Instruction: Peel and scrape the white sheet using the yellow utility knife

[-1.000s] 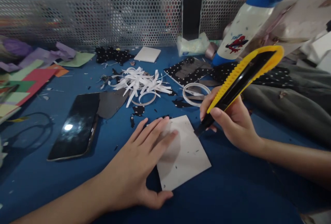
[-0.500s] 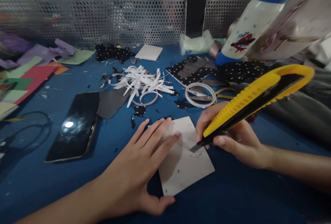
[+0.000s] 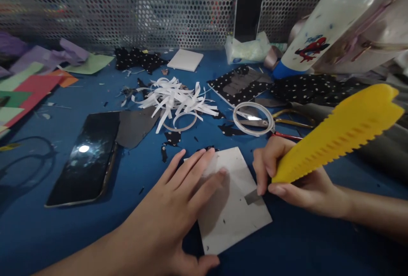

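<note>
A white square board (image 3: 236, 220) with small dark specks lies on the blue table in front of me. My left hand (image 3: 178, 199) rests flat on its left side, fingers spread and thumb by the near corner. My right hand (image 3: 296, 182) grips a yellow utility knife (image 3: 338, 135) by its front end. The knife's metal blade (image 3: 252, 197) lies over the right part of the board, pointing left; whether it touches the surface I cannot tell.
Beyond the board are white paper strips (image 3: 172, 97), a roll of tape (image 3: 236, 118) over scissors (image 3: 295, 116), and polka-dot fabric (image 3: 239, 84). A phone (image 3: 86, 157) lies at left; another (image 3: 250, 6) stands behind. A bottle (image 3: 321, 29) stands at back right.
My right hand has moved right and slightly nearer, and the yellow knife has rolled so its broad yellow side faces up. My left hand stays on the board.
</note>
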`<state>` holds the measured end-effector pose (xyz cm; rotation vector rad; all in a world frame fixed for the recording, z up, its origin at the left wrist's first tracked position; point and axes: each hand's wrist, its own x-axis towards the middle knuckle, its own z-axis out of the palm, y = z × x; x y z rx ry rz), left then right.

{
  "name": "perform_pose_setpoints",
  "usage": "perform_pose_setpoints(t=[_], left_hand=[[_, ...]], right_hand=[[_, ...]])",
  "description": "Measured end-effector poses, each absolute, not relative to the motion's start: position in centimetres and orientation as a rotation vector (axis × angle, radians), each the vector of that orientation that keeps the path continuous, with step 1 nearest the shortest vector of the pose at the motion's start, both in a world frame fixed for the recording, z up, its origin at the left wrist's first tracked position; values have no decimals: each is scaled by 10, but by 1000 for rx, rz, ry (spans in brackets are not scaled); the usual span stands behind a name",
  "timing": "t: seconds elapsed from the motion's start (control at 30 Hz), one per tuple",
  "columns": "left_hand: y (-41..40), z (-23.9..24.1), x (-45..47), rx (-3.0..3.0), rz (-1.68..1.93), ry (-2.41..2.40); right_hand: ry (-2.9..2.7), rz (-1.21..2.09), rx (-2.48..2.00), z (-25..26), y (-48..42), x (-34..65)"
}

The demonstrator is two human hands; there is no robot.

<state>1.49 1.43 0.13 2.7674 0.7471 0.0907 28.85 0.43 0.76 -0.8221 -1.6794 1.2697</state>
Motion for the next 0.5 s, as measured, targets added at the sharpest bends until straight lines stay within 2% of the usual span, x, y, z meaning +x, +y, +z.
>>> perform_pose_setpoints(t=[0.5], left_hand=[[11,1,17,2771,86,794]], right_hand=[[-1700,1109,-990,10,3,289]])
